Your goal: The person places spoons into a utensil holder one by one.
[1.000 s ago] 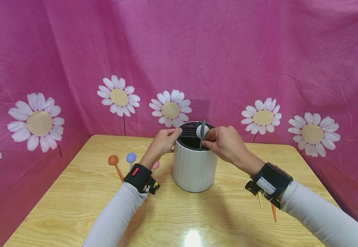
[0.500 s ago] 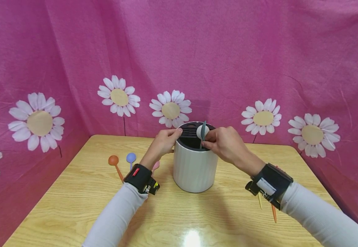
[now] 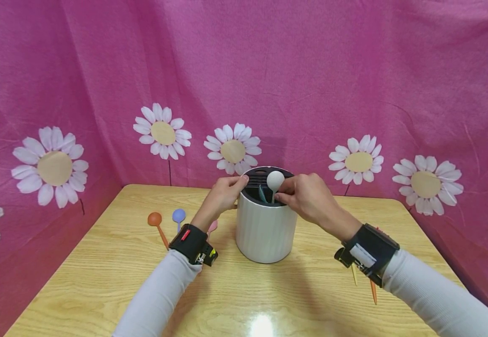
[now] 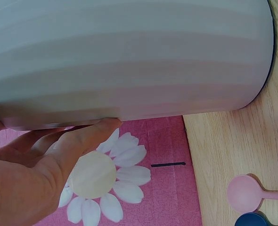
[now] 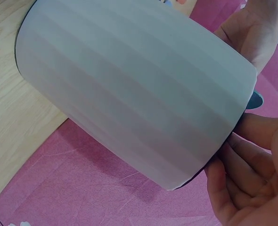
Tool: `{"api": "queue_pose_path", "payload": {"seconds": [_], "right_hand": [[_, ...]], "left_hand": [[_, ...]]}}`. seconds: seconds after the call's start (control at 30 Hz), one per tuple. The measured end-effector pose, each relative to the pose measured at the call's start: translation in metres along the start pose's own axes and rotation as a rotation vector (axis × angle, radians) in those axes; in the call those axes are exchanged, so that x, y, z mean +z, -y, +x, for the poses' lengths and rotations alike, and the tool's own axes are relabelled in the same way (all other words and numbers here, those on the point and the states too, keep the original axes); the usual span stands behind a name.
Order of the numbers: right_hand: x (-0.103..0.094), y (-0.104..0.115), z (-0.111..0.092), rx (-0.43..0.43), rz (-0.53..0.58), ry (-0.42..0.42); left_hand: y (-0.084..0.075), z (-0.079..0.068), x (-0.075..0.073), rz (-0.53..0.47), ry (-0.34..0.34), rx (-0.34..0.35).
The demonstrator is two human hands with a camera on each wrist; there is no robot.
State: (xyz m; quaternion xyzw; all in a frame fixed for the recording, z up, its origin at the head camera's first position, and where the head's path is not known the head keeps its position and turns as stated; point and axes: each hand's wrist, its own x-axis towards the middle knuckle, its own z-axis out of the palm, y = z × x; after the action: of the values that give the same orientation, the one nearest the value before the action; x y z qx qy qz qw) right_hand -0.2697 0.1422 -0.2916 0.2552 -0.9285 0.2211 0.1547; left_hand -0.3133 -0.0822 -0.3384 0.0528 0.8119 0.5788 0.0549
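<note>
A white ribbed utensil holder (image 3: 265, 234) with a black divided insert stands upright on the table. My left hand (image 3: 226, 192) grips its left rim, thumb on top and fingers along the outer wall (image 4: 129, 70). Over the front opening, my right hand (image 3: 311, 196) pinches the handle of a white spoon (image 3: 275, 179), bowl up. A dark green spoon (image 3: 262, 193) leans to the left inside the same opening; in the right wrist view, its green tip (image 5: 255, 100) shows past the rim. The lower ends of both spoons are hidden inside the holder.
Left of the holder lie an orange spoon (image 3: 154, 218), a blue spoon (image 3: 178, 215) and a pink spoon (image 3: 213, 225), partly behind my left wrist. A yellow handle (image 3: 354, 276) and an orange handle (image 3: 373, 292) stick out under my right wrist. Pink flowered cloth (image 3: 294, 93) hangs behind.
The green spoon, earlier upright in front of the white one at my right fingers, now sits lower and tilts left in the opening. The white spoon's bowl is uncovered. Both hands stay in place.
</note>
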Motion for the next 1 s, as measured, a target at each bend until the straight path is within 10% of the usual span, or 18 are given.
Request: {"api": "queue_pose_path", "payload": {"seconds": [0.67, 1.0], "right_hand": [[0.001, -0.001, 0.000, 0.004, 0.041, -0.004], [-0.016, -0.012, 0.000, 0.063, 0.044, -0.149]], "left_hand": [[0.002, 0.002, 0.000, 0.010, -0.012, -0.017], [0.000, 0.001, 0.000, 0.011, -0.011, -0.026]]}}
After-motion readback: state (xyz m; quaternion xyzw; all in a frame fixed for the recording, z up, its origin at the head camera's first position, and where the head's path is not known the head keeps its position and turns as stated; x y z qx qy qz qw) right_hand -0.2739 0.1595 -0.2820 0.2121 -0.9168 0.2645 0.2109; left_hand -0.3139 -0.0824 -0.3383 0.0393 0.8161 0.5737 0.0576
